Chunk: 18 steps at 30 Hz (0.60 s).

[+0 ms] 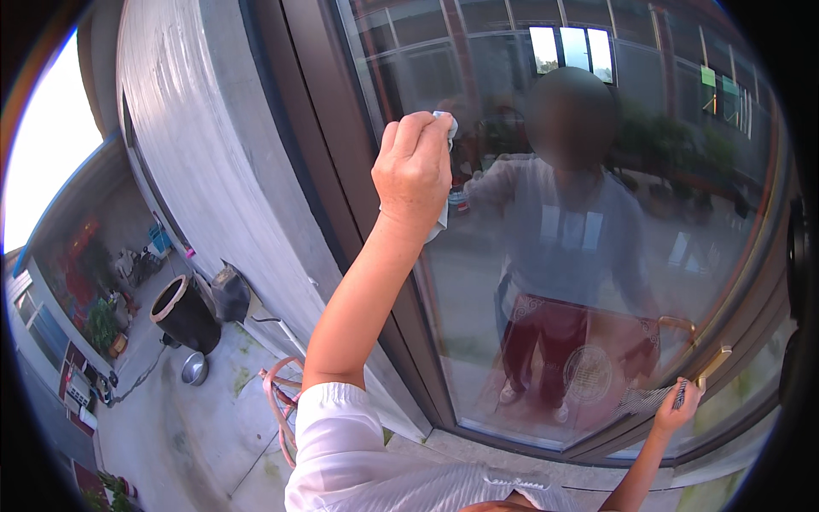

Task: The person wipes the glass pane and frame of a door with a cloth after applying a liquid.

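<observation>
My left hand is raised to the upper left of a glass door pane, near its brown frame. It grips a pale cloth, mostly covered by my fingers and palm, with edges showing at the fingertips and below the wrist. Low on the right, my right hand holds a striped cloth that spreads toward the glass. Beside those fingers is a gold-coloured door handle; whether they also touch it is unclear. The pane reflects a person and the building opposite.
A grey wall runs along the door's left. On the concrete ground stand a dark vat and a metal bowl, with a shovel against the wall. A pinkish coiled hose lies by my left arm. Potted plants are farther off.
</observation>
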Motion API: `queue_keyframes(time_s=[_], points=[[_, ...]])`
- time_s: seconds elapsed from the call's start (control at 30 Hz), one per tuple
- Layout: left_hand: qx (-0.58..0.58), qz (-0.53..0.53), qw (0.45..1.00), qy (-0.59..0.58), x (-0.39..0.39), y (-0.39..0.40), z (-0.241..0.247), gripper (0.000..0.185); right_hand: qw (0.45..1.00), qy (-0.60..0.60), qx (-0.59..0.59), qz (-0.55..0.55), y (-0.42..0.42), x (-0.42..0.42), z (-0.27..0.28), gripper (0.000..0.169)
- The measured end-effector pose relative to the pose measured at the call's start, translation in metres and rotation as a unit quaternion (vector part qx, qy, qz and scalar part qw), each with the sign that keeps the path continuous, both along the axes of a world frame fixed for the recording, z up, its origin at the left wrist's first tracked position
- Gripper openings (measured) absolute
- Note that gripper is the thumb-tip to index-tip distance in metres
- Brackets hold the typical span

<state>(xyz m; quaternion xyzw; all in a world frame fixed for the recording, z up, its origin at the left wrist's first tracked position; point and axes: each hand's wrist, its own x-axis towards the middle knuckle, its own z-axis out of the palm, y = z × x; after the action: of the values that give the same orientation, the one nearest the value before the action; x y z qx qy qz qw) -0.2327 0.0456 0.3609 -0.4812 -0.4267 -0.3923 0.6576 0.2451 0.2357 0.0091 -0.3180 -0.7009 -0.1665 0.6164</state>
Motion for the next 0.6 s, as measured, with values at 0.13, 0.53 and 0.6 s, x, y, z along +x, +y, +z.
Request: queue_keyframes(time_s=[0.13, 0.53, 0.6], points=[[-0.036, -0.003, 0.999, -0.010, 0.003, -0.005, -0.033, 0.012, 1.000, 0.007, 0.002, 0.002, 0.000, -0.001, 0.000, 0.010], [-0.040, 0.020, 0.999, -0.010, 0.012, -0.003, -0.025, 0.013, 1.000, 0.010, -0.005, 0.000, 0.003, 0.003, -0.004, 0.013], [-0.021, 0.018, 1.000, 0.002, 0.008, -0.004, -0.011, 0.012, 1.000, 0.008, 0.008, -0.004, 0.002, 0.001, -0.003, 0.013]])
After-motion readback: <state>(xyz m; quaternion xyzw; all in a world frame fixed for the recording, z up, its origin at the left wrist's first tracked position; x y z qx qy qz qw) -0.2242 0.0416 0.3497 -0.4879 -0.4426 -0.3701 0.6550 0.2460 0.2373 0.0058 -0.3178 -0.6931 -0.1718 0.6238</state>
